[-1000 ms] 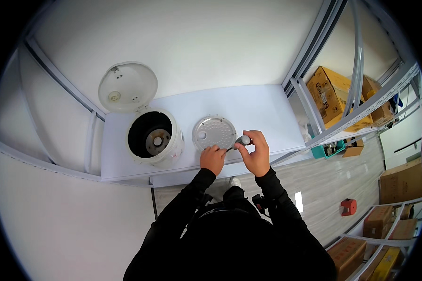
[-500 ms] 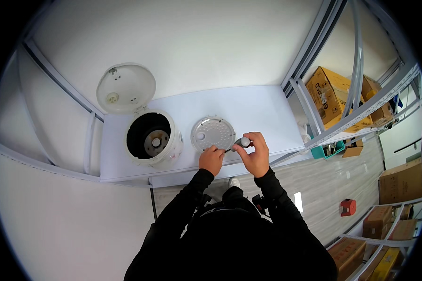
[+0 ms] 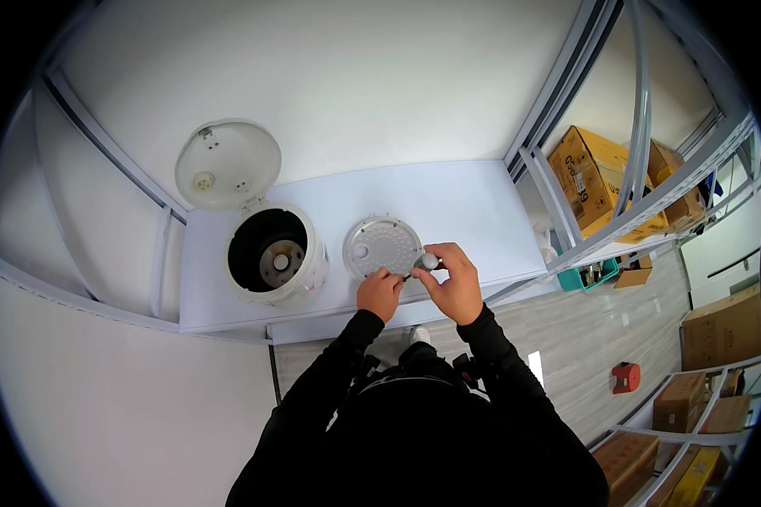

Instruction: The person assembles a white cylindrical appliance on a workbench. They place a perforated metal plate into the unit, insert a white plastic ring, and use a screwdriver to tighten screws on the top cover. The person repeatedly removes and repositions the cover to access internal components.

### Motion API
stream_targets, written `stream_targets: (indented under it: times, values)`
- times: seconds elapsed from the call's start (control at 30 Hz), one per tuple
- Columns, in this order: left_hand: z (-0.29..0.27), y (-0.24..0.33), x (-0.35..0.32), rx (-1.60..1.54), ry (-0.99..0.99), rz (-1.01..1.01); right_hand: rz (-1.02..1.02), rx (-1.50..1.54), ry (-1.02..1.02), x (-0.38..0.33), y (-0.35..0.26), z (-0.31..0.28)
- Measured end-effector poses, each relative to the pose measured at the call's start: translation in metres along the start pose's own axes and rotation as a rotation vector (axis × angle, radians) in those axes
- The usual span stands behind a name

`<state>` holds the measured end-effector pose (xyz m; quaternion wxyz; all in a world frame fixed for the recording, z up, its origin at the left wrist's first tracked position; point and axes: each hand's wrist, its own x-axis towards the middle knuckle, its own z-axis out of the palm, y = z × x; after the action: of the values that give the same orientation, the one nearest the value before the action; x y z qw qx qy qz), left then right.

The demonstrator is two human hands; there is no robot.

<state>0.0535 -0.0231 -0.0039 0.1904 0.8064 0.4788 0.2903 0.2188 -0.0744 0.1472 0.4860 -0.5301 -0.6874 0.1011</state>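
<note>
At the near edge of the white table (image 3: 448,198), both hands meet just right of a round grey perforated plate (image 3: 381,246) that lies flat on the tabletop. The right hand (image 3: 457,283) pinches a small grey knob-like part (image 3: 429,261) between thumb and fingers, closed around it; the left hand (image 3: 380,292) is curled shut with its fingertips at the plate's near rim, touching or nearly touching the same small part, though what it grips is too small to tell. Left of the plate stands a white rice cooker (image 3: 276,254) with its lid (image 3: 227,164) swung up and back, the dark pot cavity showing. Bare tabletop stretches to the far side and to the right of the plate, up to the grey metal frame rails (image 3: 558,203); the cooker stands close on the left. Against the earlier views, the hands sit in much the same spot by the plate's right rim, and plate and cooker have not shifted.
</note>
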Motion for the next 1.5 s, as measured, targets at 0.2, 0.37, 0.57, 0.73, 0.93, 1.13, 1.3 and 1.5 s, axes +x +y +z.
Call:
stream_targets:
  times: [0.2, 0.37, 0.57, 0.73, 0.93, 1.13, 1.3, 1.5]
  values:
    - [0.0, 0.002, 0.001, -0.032, 0.016, 0.001, -0.088, -0.048, -0.07, 0.003, -0.006, -0.007]
    - [0.002, -0.001, 0.0, -0.033, 0.054, 0.043, -0.1, -0.055, -0.142, 0.002, -0.013, -0.008]
    - [0.0, 0.0, -0.001, -0.022, 0.054, 0.047, -0.098, -0.067, -0.142, 0.002, -0.014, -0.006]
    - [0.002, -0.002, -0.001, 0.025, 0.06, 0.037, -0.073, -0.048, -0.115, 0.005, -0.021, -0.003]
    - [0.001, 0.006, 0.001, 0.035, 0.026, 0.004, 0.041, -0.041, -0.156, 0.005, -0.008, 0.001]
    - [0.0, 0.011, 0.003, 0.059, -0.014, -0.053, -0.143, 0.061, -0.017, 0.01, -0.006, 0.006]
    - [0.01, 0.01, 0.001, 0.019, 0.018, -0.076, -0.059, -0.042, -0.219, 0.017, -0.008, -0.006]
    - [0.009, 0.016, 0.002, 0.057, -0.016, -0.145, -0.166, 0.185, -0.105, 0.022, 0.007, 0.003]
